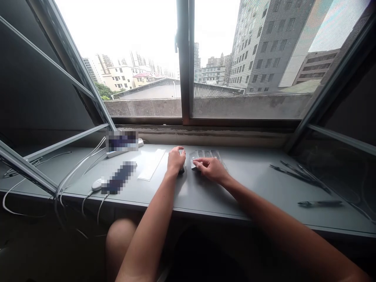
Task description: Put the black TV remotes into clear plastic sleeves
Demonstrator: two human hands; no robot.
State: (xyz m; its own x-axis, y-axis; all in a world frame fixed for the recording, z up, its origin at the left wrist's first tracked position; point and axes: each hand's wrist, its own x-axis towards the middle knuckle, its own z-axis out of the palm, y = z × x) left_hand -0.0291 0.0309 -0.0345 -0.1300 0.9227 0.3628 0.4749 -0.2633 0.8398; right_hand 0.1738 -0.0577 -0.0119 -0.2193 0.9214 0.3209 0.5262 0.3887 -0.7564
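Observation:
My left hand rests on the desk with its fingers curled round a small dark object. Most of that object is hidden by the hand, so its kind is unclear. Just to the right lies a clear plastic tray with several rounded compartments. My right hand is over the tray's near side, thumb and forefinger pinched together at its left end. Whatever is between those fingertips is too small to make out.
A white folded sheet lies left of my hands. Farther left are a white power strip, a blurred-out device, a white charger and loose cables. Dark cables and a pen-like item lie at right.

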